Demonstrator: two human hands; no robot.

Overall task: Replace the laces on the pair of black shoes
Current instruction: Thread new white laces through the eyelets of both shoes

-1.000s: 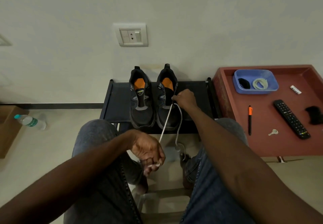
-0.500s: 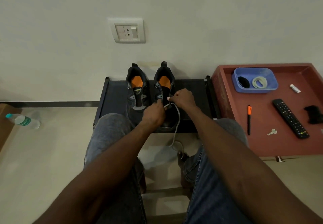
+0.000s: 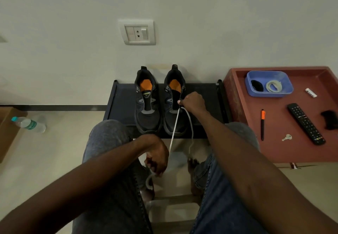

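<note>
Head view looks down on a pair of black mesh shoes with orange insoles standing side by side on a low black rack. At the right-hand shoe the right hand pinches a white cord lace; nearer than the rack, the left hand grips the lace's other end, drawn taut. Right of the rack, a red tray table carries a blue plastic tub holding a coiled white lace and a dark bundle.
</note>
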